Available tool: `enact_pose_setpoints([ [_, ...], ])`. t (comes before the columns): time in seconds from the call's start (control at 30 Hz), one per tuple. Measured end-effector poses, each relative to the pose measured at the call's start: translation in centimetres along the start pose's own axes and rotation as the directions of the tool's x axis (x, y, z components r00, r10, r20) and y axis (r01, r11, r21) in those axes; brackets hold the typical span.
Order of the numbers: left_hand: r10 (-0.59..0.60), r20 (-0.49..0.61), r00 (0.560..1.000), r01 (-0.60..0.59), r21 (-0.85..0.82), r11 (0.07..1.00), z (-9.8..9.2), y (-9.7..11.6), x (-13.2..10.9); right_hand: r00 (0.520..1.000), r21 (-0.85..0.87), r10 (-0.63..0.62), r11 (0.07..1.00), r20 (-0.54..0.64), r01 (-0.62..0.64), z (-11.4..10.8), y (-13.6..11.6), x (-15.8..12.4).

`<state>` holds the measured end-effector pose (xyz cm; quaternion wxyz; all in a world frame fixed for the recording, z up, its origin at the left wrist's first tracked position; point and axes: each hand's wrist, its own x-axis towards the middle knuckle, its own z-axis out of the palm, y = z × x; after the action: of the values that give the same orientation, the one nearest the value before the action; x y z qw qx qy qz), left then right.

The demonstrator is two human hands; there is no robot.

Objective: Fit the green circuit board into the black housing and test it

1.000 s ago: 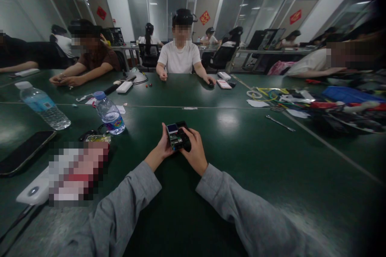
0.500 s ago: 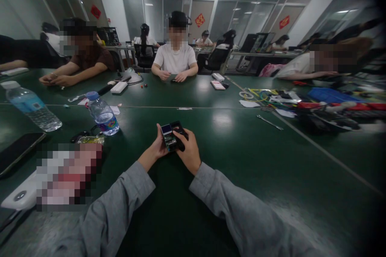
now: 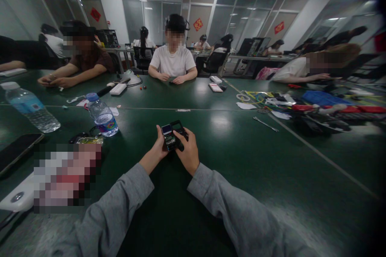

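Note:
Over the green table, my left hand (image 3: pixel 157 147) is closed on a small circuit board (image 3: pixel 169 141) with a little screen at its top end. Its thumb lies along the board's left edge. My right hand (image 3: pixel 189 151) grips a black plastic casing (image 3: pixel 177 123) with an open frame shape, held right against the board's right side. Fingers cover the casing's lower part, so I cannot tell whether the two pieces are joined.
Left of my hands stand two water bottles (image 3: pixel 104 118), a dark phone (image 3: pixel 19 150) and a white power bank (image 3: pixel 18 196). A wrench (image 3: pixel 265 124) lies to the right, before a heap of cables and tools (image 3: pixel 316 106). Across the table (image 3: pixel 241 180) sits a person in a white shirt (image 3: pixel 173 62).
The black casing is tilted a little differently, its open frame now showing more clearly beside the board. Both hands keep their hold. The whole view has shifted slightly.

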<state>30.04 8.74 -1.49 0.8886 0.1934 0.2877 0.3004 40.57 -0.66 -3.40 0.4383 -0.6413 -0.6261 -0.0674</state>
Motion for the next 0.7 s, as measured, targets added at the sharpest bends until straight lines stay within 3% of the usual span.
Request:
enact_pose_setpoints([
  [0.2, -0.025, 0.083, 0.996, 0.02, 0.063, 0.998, -1.3, 0.1, 0.2, 0.996, 0.026, 0.078, 0.997, 0.039, -0.079, 0.6, 0.7, 0.1],
  [0.33, 0.04, 0.094, 0.995, -0.053, 0.144, 0.988, -2.2, 0.1, 0.6, 0.997, 0.033, 0.056, 0.998, 0.056, -0.058, 0.7, 0.8, 0.1],
  [0.7, 0.055, 0.08, 0.995, -0.072, 0.227, 0.971, -2.3, 0.5, 0.5, 0.995, 0.022, 0.047, 0.999, 0.089, -0.049, 0.8, 0.8, -0.1],
])
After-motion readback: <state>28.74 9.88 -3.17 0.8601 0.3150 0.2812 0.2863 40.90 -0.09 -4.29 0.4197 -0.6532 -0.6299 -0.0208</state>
